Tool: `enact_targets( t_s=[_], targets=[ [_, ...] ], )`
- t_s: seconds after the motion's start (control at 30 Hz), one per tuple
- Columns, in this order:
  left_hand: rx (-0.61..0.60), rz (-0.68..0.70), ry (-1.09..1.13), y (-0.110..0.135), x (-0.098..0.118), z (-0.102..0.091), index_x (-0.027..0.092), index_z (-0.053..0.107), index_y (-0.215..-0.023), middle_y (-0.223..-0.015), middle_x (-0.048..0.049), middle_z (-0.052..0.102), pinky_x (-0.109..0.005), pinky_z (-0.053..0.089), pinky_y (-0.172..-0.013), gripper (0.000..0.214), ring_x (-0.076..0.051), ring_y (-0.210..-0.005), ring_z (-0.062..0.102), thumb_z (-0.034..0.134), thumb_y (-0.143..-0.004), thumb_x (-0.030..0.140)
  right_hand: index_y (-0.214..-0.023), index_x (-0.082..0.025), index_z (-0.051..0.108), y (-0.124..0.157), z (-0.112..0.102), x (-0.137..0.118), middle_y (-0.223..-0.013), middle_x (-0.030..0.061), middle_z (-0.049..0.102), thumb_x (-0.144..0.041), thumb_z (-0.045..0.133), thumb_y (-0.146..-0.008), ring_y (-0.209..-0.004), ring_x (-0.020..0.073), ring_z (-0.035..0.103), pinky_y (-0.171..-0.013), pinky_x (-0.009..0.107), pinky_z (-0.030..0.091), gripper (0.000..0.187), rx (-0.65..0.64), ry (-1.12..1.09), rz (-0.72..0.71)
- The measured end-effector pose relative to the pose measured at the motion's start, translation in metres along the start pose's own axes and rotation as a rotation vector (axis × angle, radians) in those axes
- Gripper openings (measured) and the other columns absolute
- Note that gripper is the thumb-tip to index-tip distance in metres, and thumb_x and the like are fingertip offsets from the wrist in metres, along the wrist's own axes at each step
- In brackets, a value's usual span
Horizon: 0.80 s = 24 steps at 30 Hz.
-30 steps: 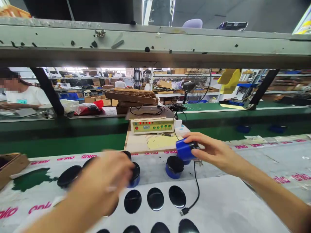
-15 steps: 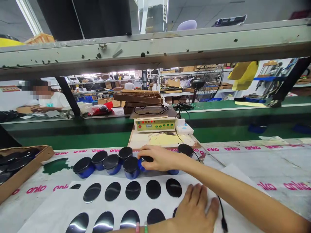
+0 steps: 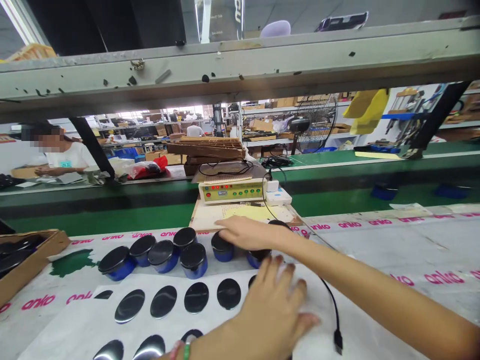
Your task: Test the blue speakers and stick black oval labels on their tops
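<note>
Beyond sheet point(image 3: 82, 325): eight tubs point(image 3: 193, 261), right hand point(image 3: 243, 233) by one.

The left hand point(image 3: 270, 306) and right hand point(image 3: 240, 231) are bare, as are both forearms point(image 3: 356, 280) along their visible length. The left wrist point(image 3: 212, 344) carries narrow wristwear: one green band-shaped section point(image 3: 187, 348) and, adjacent, one pink section point(image 3: 175, 349). Material and fastening cannot be determined.
</note>
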State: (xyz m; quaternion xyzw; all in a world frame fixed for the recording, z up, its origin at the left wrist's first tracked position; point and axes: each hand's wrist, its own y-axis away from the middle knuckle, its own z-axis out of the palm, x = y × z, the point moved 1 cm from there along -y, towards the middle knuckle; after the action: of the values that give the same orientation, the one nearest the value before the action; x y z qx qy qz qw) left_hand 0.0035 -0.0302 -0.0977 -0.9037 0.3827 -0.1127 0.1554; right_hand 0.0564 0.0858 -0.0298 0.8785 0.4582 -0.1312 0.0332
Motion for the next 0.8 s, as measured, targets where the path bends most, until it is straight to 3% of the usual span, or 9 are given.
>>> enact_targets(
  t_s=[0.07,0.17,0.27,0.33,0.53,0.63,0.7,0.77,0.8],
  targets=[
    [0.036,-0.097,-0.115,-0.003,-0.018,-0.013,0.017,0.052,-0.127,-0.133,-0.0130,0.054,-0.053,0.032,-0.110,0.046,-0.034,-0.127,0.046,0.047,-0.091,0.046,-0.134,-0.018,0.046,0.022,-0.008,0.023,-0.136,0.0121,0.049,-0.029,0.056,-0.090,-0.123,0.0269,0.047,-0.100,0.049,0.039,0.046,0.008,0.029,0.071],
    [0.031,-0.219,-0.177,-0.012,-0.044,-0.024,0.009,0.049,-0.127,-0.127,-0.0202,0.056,-0.061,0.025,-0.109,0.057,-0.038,-0.123,0.048,0.064,-0.082,0.040,-0.135,-0.017,0.048,0.057,-0.008,0.056,-0.138,0.0153,0.046,-0.020,0.065,-0.075,-0.122,0.0325,0.047,-0.096,0.047,0.042,0.062,-0.060,0.072,0.184],
    [-0.014,-0.233,-0.143,-0.026,-0.057,-0.023,0.009,0.056,-0.114,-0.108,-0.0171,0.066,-0.056,0.032,-0.107,0.049,-0.033,-0.109,0.060,0.074,-0.075,0.031,-0.137,-0.020,0.048,0.085,0.002,0.073,-0.133,0.0143,0.050,-0.020,0.060,-0.075,-0.118,0.0329,0.050,-0.095,0.046,0.043,0.063,-0.077,0.109,0.268],
    [-0.030,-0.212,-0.100,-0.037,-0.055,-0.021,0.011,0.057,-0.106,-0.100,-0.0131,0.068,-0.048,0.039,-0.104,0.038,-0.028,-0.103,0.062,0.072,-0.077,0.030,-0.134,-0.022,0.051,0.100,0.006,0.079,-0.130,0.0119,0.053,-0.021,0.059,-0.073,-0.118,0.0311,0.050,-0.098,0.043,0.042,0.061,-0.072,0.127,0.304],
    [-0.003,-0.173,0.060,-0.067,-0.034,-0.010,0.012,0.053,-0.105,-0.109,-0.0143,0.063,-0.039,0.046,-0.094,0.033,-0.028,-0.109,0.057,0.063,-0.085,0.036,-0.129,-0.017,0.053,0.132,0.000,0.104,-0.117,0.0151,0.060,-0.020,0.056,-0.069,-0.101,0.0309,0.060,-0.085,0.041,0.048,0.060,0.016,0.176,0.443],
    [-0.005,-0.179,0.161,-0.080,-0.032,-0.001,0.013,0.049,-0.110,-0.110,-0.0124,0.062,-0.035,0.050,-0.087,0.035,-0.025,-0.107,0.058,0.059,-0.087,0.037,-0.128,-0.013,0.050,0.143,-0.007,0.093,-0.124,0.0191,0.054,-0.026,0.052,-0.076,-0.110,0.0367,0.053,-0.089,0.050,0.043,0.054,0.142,0.217,0.497],
    [-0.031,-0.180,0.216,-0.082,-0.033,0.002,0.013,0.049,-0.109,-0.107,-0.0124,0.064,-0.038,0.051,-0.085,0.034,-0.027,-0.104,0.060,0.061,-0.086,0.035,-0.121,-0.014,0.053,0.150,-0.009,0.064,-0.122,0.0186,0.054,-0.033,0.044,-0.085,-0.110,0.0366,0.052,-0.090,0.052,0.042,0.042,0.226,0.233,0.502],
    [-0.054,-0.180,0.261,-0.072,-0.034,-0.002,0.012,0.051,-0.108,-0.106,-0.0134,0.064,-0.041,0.050,-0.087,0.027,-0.028,-0.104,0.060,0.059,-0.087,0.028,-0.109,-0.022,0.056,0.155,-0.006,0.023,-0.112,0.0104,0.059,-0.041,0.042,-0.090,-0.102,0.0278,0.056,-0.088,0.043,0.045,0.031,0.212,0.140,0.431],
    [-0.058,-0.178,0.284,-0.062,-0.034,-0.006,0.013,0.051,-0.110,-0.109,-0.0132,0.063,-0.041,0.049,-0.090,0.023,-0.027,-0.106,0.060,0.055,-0.089,0.023,-0.108,-0.024,0.055,0.156,-0.001,0.002,-0.109,0.0069,0.060,-0.041,0.044,-0.091,-0.100,0.0241,0.057,-0.086,0.038,0.047,0.026,0.149,-0.012,0.371]
  ],
)
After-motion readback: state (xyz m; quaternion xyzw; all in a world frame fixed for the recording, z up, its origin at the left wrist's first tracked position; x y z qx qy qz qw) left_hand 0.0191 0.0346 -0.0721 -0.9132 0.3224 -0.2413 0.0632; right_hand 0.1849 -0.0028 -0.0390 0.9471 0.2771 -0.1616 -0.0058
